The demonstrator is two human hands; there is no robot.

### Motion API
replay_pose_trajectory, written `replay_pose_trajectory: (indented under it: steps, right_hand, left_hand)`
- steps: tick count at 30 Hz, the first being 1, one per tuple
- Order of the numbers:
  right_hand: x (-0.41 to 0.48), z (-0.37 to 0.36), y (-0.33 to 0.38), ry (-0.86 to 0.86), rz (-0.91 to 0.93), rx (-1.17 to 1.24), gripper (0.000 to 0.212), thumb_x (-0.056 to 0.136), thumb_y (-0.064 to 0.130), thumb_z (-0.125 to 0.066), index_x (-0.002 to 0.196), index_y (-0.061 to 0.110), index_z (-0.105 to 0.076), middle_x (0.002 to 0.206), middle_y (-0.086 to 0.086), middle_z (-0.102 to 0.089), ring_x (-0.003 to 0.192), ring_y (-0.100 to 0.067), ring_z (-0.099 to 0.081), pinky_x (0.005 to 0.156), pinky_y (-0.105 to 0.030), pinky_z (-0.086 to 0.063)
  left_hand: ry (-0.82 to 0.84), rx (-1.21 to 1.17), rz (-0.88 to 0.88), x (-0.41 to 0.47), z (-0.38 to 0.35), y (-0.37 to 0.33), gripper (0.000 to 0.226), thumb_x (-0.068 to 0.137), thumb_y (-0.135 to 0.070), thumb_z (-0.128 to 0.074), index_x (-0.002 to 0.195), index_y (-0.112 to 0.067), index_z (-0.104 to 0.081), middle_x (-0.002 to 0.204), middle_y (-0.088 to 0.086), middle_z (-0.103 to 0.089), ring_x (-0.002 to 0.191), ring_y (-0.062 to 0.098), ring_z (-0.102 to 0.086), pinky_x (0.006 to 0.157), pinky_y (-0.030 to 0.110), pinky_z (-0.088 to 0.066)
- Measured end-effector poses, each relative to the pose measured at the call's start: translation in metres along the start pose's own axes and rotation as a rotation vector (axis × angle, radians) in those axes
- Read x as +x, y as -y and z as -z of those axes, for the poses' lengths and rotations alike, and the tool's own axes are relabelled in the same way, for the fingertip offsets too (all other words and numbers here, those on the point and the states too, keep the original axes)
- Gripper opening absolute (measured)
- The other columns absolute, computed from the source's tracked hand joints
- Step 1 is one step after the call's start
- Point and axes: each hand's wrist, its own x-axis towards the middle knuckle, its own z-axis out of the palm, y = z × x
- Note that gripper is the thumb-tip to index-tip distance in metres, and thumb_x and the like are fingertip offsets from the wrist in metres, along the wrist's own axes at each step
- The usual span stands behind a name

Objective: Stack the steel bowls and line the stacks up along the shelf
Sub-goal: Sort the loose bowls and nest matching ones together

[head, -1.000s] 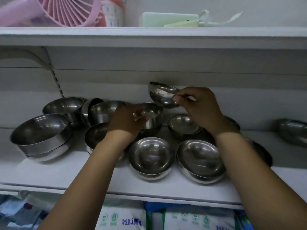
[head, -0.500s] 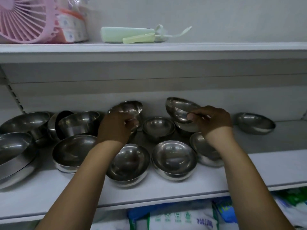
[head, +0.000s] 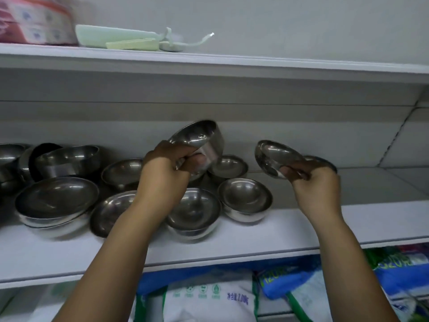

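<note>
Head camera: a person reaches both bare forearms up to a white store shelf [head: 232, 242] crowded with loose round steel bowls. The left hand [head: 164, 168] is raised above the pile with its wrist bent, fingers curled round the near wall of a deep straight-sided steel bowl [head: 202, 138], which it holds clear of the shelf, tipped so that the mouth faces up and to the left. The right hand [head: 315, 184], well apart from the left and out past the right end of the pile, pinches the lower rim of a shallow rounded steel bowl [head: 274, 156] with curled fingertips; that bowl too hangs in the air, tilted with its mouth up and to the left. Another steel bowl [head: 325, 160] sits just behind the right hand (mostly hidden by it). On the shelf beneath the left forearm lie a rounded steel bowl at front centre [head: 195, 210] and its neighbour to the right [head: 246, 198], touching; a wide steel bowl [head: 58, 201] sits nested in another at far left, with more bowls behind. The white upper shelf [head: 209, 63] carries pale green plastic items [head: 116, 38]. Printed white and blue bags [head: 209, 298] fill the space below
</note>
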Motion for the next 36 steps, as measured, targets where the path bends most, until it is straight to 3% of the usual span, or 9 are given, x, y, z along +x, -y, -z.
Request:
replay_pose_trajectory:
  steps: [3, 6, 12, 15, 19, 21, 28, 32, 36]
  right_hand:
    - [-0.004, 0.026, -0.021, -0.025, 0.029, -0.021, 0.02, 0.088, 0.013, -0.077, 0.107, 0.008, -0.078, 0.095, 0.003, -0.069, 0.095, -0.015, -0.063, 0.079, -0.01, -0.041]
    - [-0.006, 0.049, -0.048, -0.005, 0.05, -0.064, 0.008, 0.085, 0.011, -0.079, 0.092, 0.011, -0.081, 0.091, -0.001, -0.071, 0.09, -0.018, -0.064, 0.074, 0.0, -0.037]
    - [-0.001, 0.086, -0.093, 0.085, 0.068, -0.109, 0.005, 0.084, 0.011, -0.08, 0.088, 0.013, -0.081, 0.087, 0.001, -0.071, 0.093, -0.024, -0.065, 0.084, -0.026, -0.044]
    - [0.004, 0.099, -0.111, 0.096, 0.061, -0.114, 0.005, 0.082, 0.01, -0.081, 0.087, 0.012, -0.081, 0.09, -0.004, -0.074, 0.095, -0.028, -0.065, 0.088, -0.034, -0.049]
    - [0.008, 0.118, -0.128, 0.072, 0.094, -0.13, 0.007, 0.08, 0.005, -0.081, 0.086, 0.009, -0.082, 0.082, 0.001, -0.065, 0.094, -0.025, -0.06, 0.08, -0.007, -0.037]
    - [0.011, 0.128, -0.136, 0.06, 0.09, -0.151, 0.009, 0.079, 0.005, -0.082, 0.087, 0.008, -0.082, 0.084, 0.001, -0.063, 0.095, -0.025, -0.058, 0.077, -0.013, -0.035]
    - [0.016, 0.151, -0.151, 0.085, 0.069, -0.155, 0.022, 0.082, 0.015, -0.082, 0.103, 0.014, -0.078, 0.104, -0.002, -0.068, 0.101, -0.013, -0.058, 0.084, 0.002, -0.031]
    - [0.011, 0.156, -0.152, 0.135, 0.093, -0.131, 0.04, 0.084, 0.028, -0.081, 0.121, 0.015, -0.072, 0.126, -0.003, -0.066, 0.122, -0.016, -0.057, 0.104, -0.02, -0.039]
    - [-0.001, 0.156, -0.146, 0.056, 0.18, -0.08, 0.039, 0.085, 0.032, -0.079, 0.119, 0.014, -0.073, 0.127, 0.003, -0.066, 0.127, -0.012, -0.052, 0.103, -0.002, -0.027]
  left_hand:
    - [0.085, -0.082, 0.035, -0.011, -0.022, -0.023, 0.026, 0.091, -0.012, -0.071, 0.085, -0.038, -0.072, 0.081, -0.009, -0.062, 0.064, -0.001, -0.058, 0.06, 0.002, -0.04]
    - [0.135, -0.188, 0.016, -0.022, -0.043, -0.045, 0.023, 0.091, -0.02, -0.071, 0.098, -0.043, -0.069, 0.096, -0.009, -0.072, 0.088, 0.003, -0.067, 0.08, 0.025, -0.058]
    - [0.172, -0.208, -0.07, -0.036, -0.084, -0.083, 0.021, 0.09, -0.018, -0.073, 0.098, -0.036, -0.075, 0.094, -0.009, -0.07, 0.097, 0.018, -0.063, 0.084, 0.044, -0.055]
    - [0.165, -0.136, -0.154, -0.041, -0.106, -0.092, 0.011, 0.089, -0.024, -0.074, 0.098, -0.026, -0.08, 0.082, -0.022, -0.067, 0.089, 0.012, -0.055, 0.078, 0.037, -0.049]
    - [0.178, -0.068, -0.228, -0.051, -0.131, -0.107, 0.023, 0.083, -0.047, -0.064, 0.101, -0.035, -0.073, 0.088, -0.033, -0.064, 0.088, 0.004, -0.048, 0.085, 0.041, -0.045]
    - [0.186, -0.066, -0.253, -0.058, -0.145, -0.112, 0.024, 0.082, -0.045, -0.066, 0.105, -0.038, -0.068, 0.094, -0.043, -0.057, 0.089, -0.003, -0.049, 0.09, 0.042, -0.044]
    - [0.247, 0.092, -0.404, -0.078, -0.181, -0.114, 0.024, 0.085, -0.043, -0.064, 0.089, -0.025, -0.078, 0.08, -0.021, -0.055, 0.089, 0.016, -0.056, 0.08, 0.052, -0.049]
    - [0.236, 0.187, -0.433, -0.087, -0.192, -0.109, 0.028, 0.086, -0.046, -0.06, 0.087, -0.024, -0.078, 0.078, -0.014, -0.068, 0.09, 0.014, -0.052, 0.081, 0.046, -0.044]
    - [0.219, 0.242, -0.429, -0.093, -0.193, -0.098, 0.029, 0.086, -0.046, -0.058, 0.087, -0.025, -0.078, 0.079, -0.015, -0.07, 0.092, 0.015, -0.052, 0.079, 0.034, -0.032]
